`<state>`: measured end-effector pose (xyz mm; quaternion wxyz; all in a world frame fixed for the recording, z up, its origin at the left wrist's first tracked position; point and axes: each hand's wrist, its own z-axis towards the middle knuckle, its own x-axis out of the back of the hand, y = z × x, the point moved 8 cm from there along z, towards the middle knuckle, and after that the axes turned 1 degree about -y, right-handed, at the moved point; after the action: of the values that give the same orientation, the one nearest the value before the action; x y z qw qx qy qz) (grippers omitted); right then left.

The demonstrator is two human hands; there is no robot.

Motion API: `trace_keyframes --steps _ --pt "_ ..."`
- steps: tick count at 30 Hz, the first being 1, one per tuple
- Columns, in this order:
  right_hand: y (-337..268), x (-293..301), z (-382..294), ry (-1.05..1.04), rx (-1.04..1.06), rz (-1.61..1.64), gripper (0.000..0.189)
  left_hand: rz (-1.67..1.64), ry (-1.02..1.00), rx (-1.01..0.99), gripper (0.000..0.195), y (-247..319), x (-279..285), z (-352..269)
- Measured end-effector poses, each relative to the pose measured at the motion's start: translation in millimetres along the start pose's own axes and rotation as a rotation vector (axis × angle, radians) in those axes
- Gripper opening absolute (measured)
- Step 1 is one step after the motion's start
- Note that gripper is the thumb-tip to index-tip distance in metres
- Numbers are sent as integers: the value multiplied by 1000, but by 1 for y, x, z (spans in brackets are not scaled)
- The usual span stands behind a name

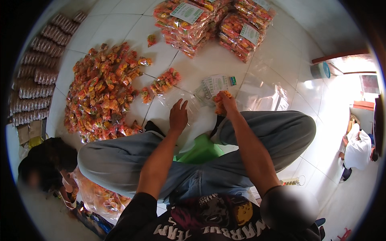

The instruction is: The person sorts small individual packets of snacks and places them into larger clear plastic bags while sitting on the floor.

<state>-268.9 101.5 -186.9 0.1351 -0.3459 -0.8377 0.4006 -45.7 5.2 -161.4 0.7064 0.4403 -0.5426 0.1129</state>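
Note:
Small clear packets of orange, red and yellow crackers (219, 107) are in my right hand (228, 104), just in front of the right knee. My left hand (178, 117) has its fingers apart over a clear plastic bag (169, 98) lying flat on the floor; whether it touches the film cannot be told. Beyond that bag lies a short row of cracker packets (166, 80), with a single packet (146, 95) to its left. Printed paper labels (217, 84) are fanned out past my right hand, next to a small green-blue box (233, 80).
A big heap of packets (102, 93) spreads at left. Filled, labelled bags (187, 27) are stacked at the far side. Flat clear bags (259, 96) lie at right, a green plastic item (200, 150) between my legs. One person (45, 165) sits left; another (359, 144) is far right.

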Motion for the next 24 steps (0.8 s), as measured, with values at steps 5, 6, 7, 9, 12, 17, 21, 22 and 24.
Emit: trace_keyframes --steps 5,6,7,9,12,17,21,22,24 --pt "8 -46 -46 -539 -476 -490 28 0 28 154 41 -14 8 -28" --pt "13 -51 -48 -607 -433 -544 28 9 35 158 40 -10 7 -31" --pt "24 -57 -49 -677 -391 -598 28 25 58 121 40 -4 9 -32" --pt "40 -69 -57 -778 -395 -755 28 64 106 55 40 6 15 -36" --pt "49 -71 -74 -841 -495 -967 27 95 5 -25 47 35 26 -34" --pt "64 -77 -70 -856 -470 -990 40 203 -50 -40 51 25 8 -40" --pt "45 -72 -75 -660 -427 -1097 80 44 -58 -3 39 15 7 -40" --pt "44 -71 -74 -663 -422 -1095 89 16 -41 9 35 14 8 -40" --pt "47 -68 -72 -675 -428 -1111 103 -41 -6 33 26 12 10 -39"
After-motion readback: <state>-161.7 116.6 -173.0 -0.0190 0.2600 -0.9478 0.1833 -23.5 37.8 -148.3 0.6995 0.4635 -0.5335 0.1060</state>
